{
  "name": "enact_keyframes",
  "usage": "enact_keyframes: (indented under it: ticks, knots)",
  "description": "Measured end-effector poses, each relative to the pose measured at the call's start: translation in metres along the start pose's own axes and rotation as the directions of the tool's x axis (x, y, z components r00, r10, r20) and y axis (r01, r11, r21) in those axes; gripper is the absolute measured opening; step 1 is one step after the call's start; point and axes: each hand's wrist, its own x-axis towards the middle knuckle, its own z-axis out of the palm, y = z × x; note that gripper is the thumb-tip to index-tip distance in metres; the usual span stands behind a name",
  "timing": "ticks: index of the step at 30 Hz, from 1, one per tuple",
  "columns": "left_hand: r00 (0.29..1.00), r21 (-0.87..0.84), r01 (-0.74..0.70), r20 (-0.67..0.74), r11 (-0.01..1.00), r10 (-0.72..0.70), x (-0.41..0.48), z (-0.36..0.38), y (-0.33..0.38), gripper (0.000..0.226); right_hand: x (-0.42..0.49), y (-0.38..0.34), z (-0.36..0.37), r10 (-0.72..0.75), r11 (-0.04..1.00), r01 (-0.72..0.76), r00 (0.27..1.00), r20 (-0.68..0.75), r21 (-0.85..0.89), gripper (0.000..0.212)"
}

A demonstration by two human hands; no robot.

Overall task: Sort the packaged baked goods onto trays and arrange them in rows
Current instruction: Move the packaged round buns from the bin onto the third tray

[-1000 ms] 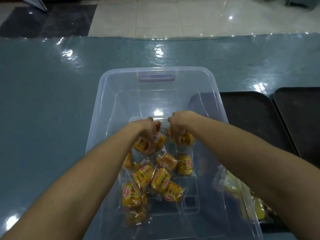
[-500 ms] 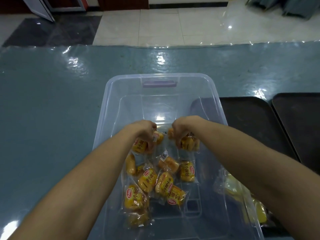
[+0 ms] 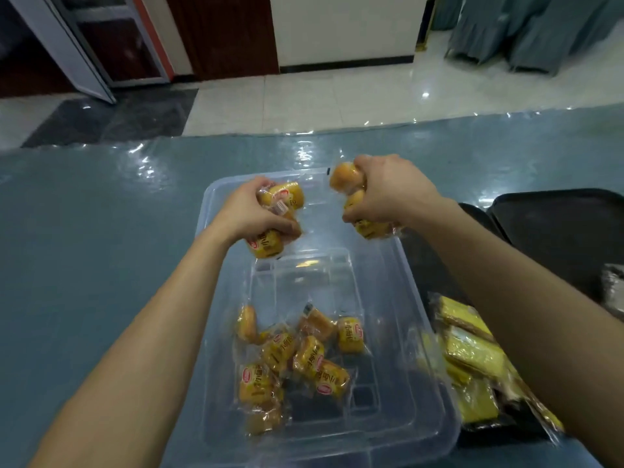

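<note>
A clear plastic bin stands on the blue table in front of me. Several yellow-wrapped small bread packets lie loose at its near end. My left hand grips a bunch of these bread packets above the bin's far left corner. Over the far right corner, my right hand grips another bunch of bread packets. Both hands are raised above the bin's rim.
Dark trays lie on the table to the right of the bin. On the nearer tray lie flat yellow cake packets in clear wrap. A crinkled silver packet shows at the right edge. Beyond the table is tiled floor.
Both hands have lifted out of the bin, each carrying a bunch of bread packets, and moved apart towards the bin's far corners. The camera has tilted up.
</note>
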Motion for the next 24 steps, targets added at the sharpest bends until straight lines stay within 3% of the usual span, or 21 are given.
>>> enact_keyframes:
  ticks: [4, 8, 14, 18, 24]
  knots:
    - [0.988, -0.025, -0.119, -0.098, 0.993, 0.116, -0.024, 0.012, 0.062, 0.091, -0.04, 0.036, -0.039, 0.077, 0.994, -0.064, 0.986, -0.149, 0.089, 0.058]
    - [0.971, -0.014, -0.226, -0.082, 0.974, 0.224, -0.034, 0.046, 0.128, 0.097, -0.075, 0.098, -0.05, 0.168, 0.982, -0.148, 0.968, -0.186, 0.117, 0.061]
    - [0.955, 0.067, -0.298, 0.004, 0.952, 0.298, -0.039, 0.162, 0.218, 0.097, -0.138, 0.229, -0.038, 0.302, 0.944, -0.273, 0.941, -0.154, 0.185, 0.065]
    - [0.969, 0.078, -0.242, 0.07, 0.967, 0.237, -0.043, 0.274, 0.253, 0.086, -0.18, 0.33, -0.017, 0.4, 0.9, -0.376, 0.914, -0.072, 0.223, 0.074]
    - [0.967, 0.085, -0.179, 0.201, 0.98, 0.159, -0.073, 0.415, 0.285, 0.087, -0.25, 0.46, 0.001, 0.52, 0.806, -0.526, 0.848, 0.1, 0.272, 0.074]
